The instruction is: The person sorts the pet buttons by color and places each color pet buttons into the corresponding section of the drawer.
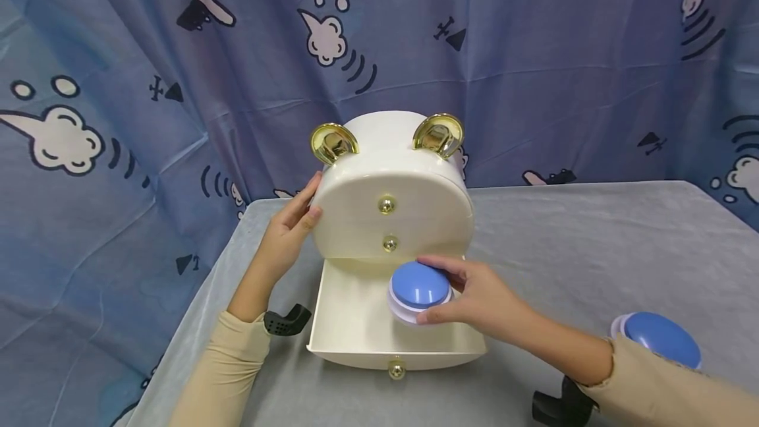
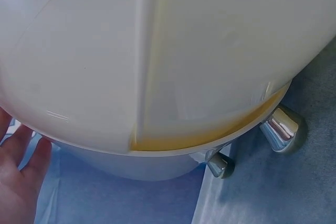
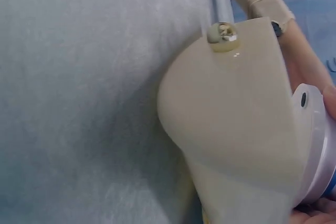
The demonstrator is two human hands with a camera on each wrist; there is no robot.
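A white rounded storage box (image 1: 350,223) with two gold ears stands on the table, its bottom drawer (image 1: 350,325) pulled out. My left hand (image 1: 286,236) rests against the box's left side with extended fingers; in the left wrist view its fingertips meet the curved white edge. With thumb and fingers, my right hand (image 1: 485,298) grips a round push button (image 1: 420,285), blue domed on a pale base, over the drawer's right half. In the right wrist view the button's pale base (image 3: 315,145) shows just behind the drawer front (image 3: 226,98).
A second blue-topped button (image 1: 661,340) lies on the grey-covered table (image 1: 581,249) at the right, partly behind the right sleeve. Gold knobs (image 1: 387,204) sit on the box front. A blue patterned curtain (image 1: 403,51) hangs behind the table.
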